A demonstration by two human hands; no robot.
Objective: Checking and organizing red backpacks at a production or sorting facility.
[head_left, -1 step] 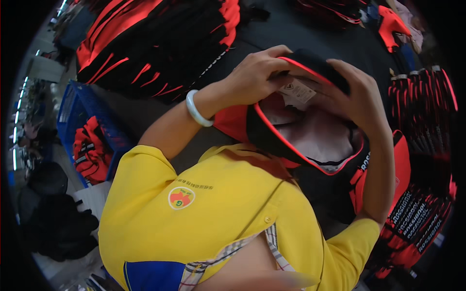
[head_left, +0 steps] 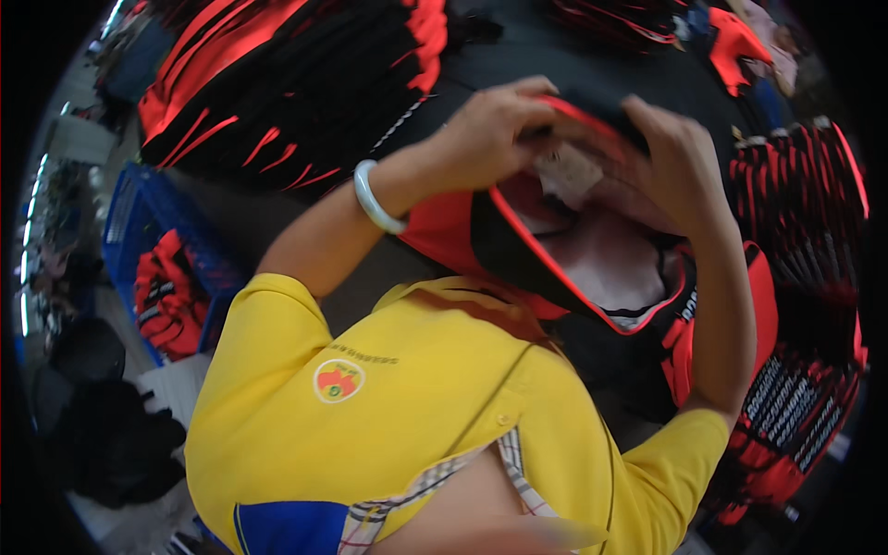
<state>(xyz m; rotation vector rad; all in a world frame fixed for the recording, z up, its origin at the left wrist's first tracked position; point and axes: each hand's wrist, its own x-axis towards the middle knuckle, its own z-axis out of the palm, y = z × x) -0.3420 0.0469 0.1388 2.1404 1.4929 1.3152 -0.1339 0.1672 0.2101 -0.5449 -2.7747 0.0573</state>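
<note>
Biggest thing here is the dark table (head_left: 518,60), then one yellow shirt (head_left: 407,398) on the person working at it. One huge pile of red and black pieces (head_left: 305,111) sits at the upper left, too jumbled to count properly. Next down is one black-and-red bag (head_left: 610,264), or something very bag-like, mouth open, pale lining showing, right in front of the chest and between the two hands. There's one blue basket (head_left: 180,208) off to the left with red cloth (head_left: 171,301) bunched inside, can't tell how many pieces. Over on the right I count two stacks, an upper stack (head_left: 800,199) and a lower stack (head_left: 800,407). Left hand (head_left: 486,129) has its fingers curled, pinching the bag's red-trimmed far edge. Right hand (head_left: 680,166) is hooked over the other end of that edge, fingers bent and a bit apart. Smallest stuff: one pale bracelet (head_left: 372,199) on the left wrist and one white tag (head_left: 569,174) inside the bag, pretty blurry
</note>
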